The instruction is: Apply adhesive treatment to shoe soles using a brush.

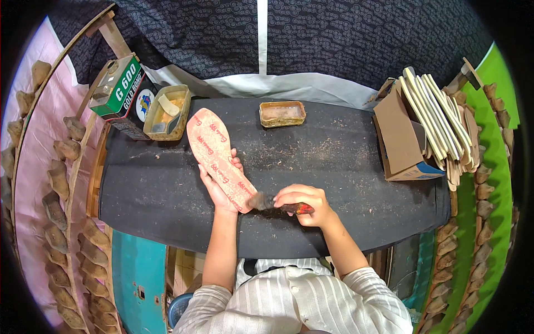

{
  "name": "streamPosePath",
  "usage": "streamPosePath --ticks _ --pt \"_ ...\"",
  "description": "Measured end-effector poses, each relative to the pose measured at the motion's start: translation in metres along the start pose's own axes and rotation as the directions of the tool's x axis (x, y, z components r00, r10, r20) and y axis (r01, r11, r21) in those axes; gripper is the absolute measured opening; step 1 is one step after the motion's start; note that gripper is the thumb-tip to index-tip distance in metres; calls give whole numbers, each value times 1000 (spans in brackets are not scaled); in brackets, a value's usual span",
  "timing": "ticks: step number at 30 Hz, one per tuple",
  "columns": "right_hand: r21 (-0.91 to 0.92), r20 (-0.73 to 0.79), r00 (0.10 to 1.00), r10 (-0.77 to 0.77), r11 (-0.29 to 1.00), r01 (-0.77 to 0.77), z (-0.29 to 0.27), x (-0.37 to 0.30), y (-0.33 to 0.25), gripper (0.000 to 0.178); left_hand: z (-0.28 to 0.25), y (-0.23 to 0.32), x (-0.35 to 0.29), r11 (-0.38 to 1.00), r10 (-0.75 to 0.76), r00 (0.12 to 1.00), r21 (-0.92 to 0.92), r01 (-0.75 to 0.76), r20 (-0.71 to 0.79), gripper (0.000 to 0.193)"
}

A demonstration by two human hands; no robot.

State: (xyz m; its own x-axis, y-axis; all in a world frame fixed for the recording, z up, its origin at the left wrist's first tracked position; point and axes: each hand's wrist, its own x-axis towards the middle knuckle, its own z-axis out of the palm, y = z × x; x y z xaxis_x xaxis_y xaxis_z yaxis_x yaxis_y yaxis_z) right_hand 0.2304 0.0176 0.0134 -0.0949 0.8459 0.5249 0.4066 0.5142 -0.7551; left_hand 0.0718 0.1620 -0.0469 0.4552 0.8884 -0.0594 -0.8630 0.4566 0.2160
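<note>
Insole board [208, 147] is over the tabletop [322, 150], long axis slanting far-left to near-right; left hand [221, 192], nearer, clasps both edges with its fingers. Right hand [308, 205] grips a brush [265, 201], bristles at the board's near end, leftward.

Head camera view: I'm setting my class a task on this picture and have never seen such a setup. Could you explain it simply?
There is no machine here: a person works with two bare hands. A wide fisheye camera worn on the head looks down, so straight edges bend near the rim and picture-left is the person's left.

The left hand holds a flat, sole-shaped piece with red print. The right hand grips a brush, its dark, blurred head at the piece's near end.

On the black-covered table are a green metal can, an open tub, a small shallow tray and a cardboard box of pale, flat pieces.
</note>
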Motion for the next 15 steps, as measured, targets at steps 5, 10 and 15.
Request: streamPosePath --ticks 5,10,15 --pt "-114 -166 982 -92 991 74 2 12 0 36 4 -7 -6 997 -61 996 42 58 60 72" --pt "-53 17 1000 -3 999 4 -4 1 4 45 3 -2 -5 1000 -19 998 1 19 64 67" --pt "-40 -89 996 25 999 -28 -11 4 3 48 6 -7 -5 1000 -20 999 7 20 45 66"
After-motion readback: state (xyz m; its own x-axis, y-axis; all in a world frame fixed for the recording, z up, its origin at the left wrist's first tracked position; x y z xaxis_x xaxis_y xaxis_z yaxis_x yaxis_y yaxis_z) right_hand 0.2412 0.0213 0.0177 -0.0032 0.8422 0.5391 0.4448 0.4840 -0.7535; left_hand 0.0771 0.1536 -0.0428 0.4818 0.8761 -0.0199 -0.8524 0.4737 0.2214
